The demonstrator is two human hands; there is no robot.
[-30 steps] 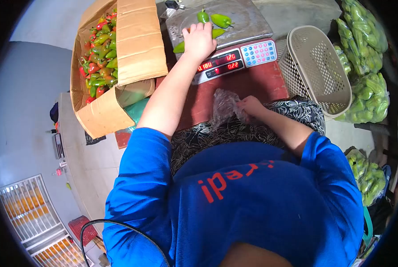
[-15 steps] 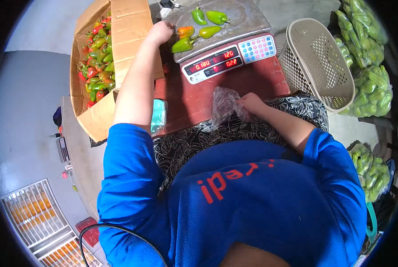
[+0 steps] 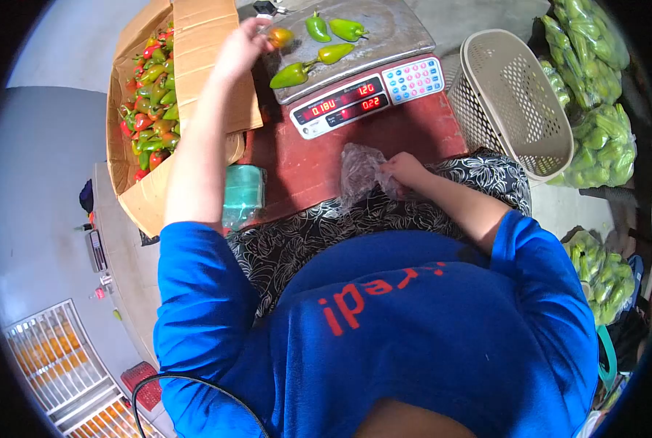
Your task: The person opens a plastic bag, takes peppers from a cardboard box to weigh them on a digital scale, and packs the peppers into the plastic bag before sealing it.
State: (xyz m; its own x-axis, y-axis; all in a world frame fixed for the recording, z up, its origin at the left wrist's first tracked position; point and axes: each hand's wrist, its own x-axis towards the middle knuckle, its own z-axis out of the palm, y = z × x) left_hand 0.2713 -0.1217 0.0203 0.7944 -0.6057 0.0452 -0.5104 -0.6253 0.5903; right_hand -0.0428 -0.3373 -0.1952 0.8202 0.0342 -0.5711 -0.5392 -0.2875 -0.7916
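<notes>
My left hand (image 3: 242,48) is at the left edge of the scale's metal plate (image 3: 384,40), its fingertips closed on an orange-yellow pepper (image 3: 281,37) that looks slightly blurred. Several green peppers (image 3: 336,53) lie on the plate to the right of it. The scale's display (image 3: 344,101) is lit with red digits. In front of the scale, my right hand (image 3: 406,174) pinches the edge of a crumpled clear plastic bag (image 3: 361,174).
An open cardboard box (image 3: 216,69) full of red and green peppers (image 3: 153,109) stands at left. Near it lies a teal plastic-wrapped packet (image 3: 243,193). To the right are a beige perforated basket (image 3: 517,106) and bagged green vegetables (image 3: 604,150).
My left hand has drawn back left, and the orange-yellow pepper has shifted up and left with it. My right hand still holds the bag in nearly the same place.
</notes>
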